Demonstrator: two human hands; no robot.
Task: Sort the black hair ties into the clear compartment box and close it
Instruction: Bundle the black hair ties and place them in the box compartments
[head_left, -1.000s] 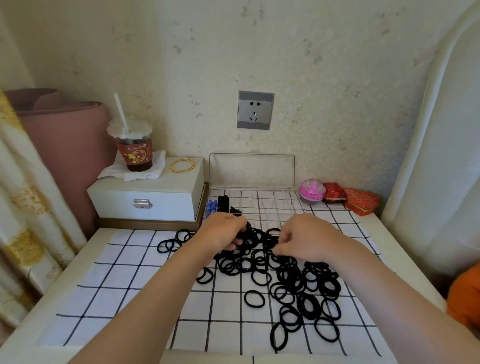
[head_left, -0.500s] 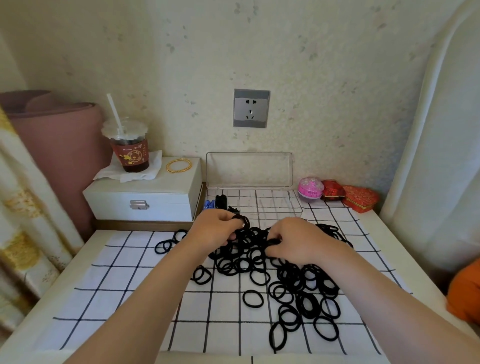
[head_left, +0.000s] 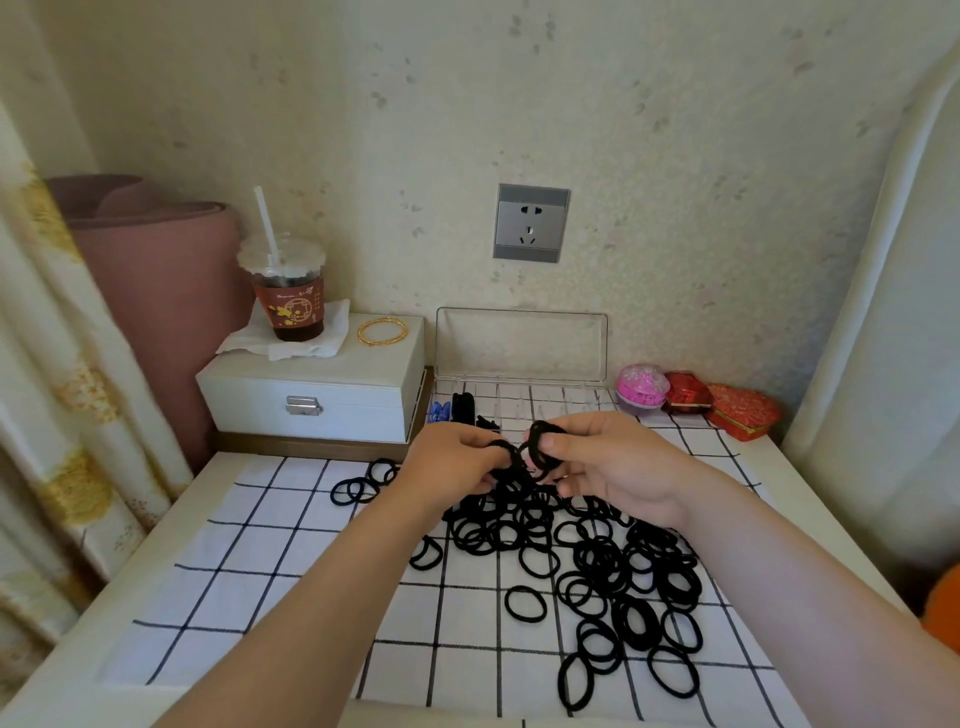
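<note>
Early in the sort: I hold my left hand (head_left: 452, 462) and right hand (head_left: 613, 462) together at the far edge of the pile of black hair ties (head_left: 597, 566), just in front of the clear compartment box (head_left: 550, 408). Both hands are closed in a pinch. The right thumb and fingers grip a small bunch of ties (head_left: 540, 441), and the left fingers curl round ties joined to it.

By my reading, little is done. Only the far-left compartments show dark ties (head_left: 462, 406), beside some small blue pieces (head_left: 439, 411), and the other cells look bare. The box lid (head_left: 521, 340) stands upright against the wall, so closing is not yet done.

Most of the ties lie loose on the grid-patterned cloth (head_left: 291, 571), heaped and overlapping toward the near right. A few strays (head_left: 363, 483) sit apart on the left, near the white jewellery box (head_left: 311, 395). They are thin, soft black loops, limp and tangled, likely to snag each other when lifted.
</note>
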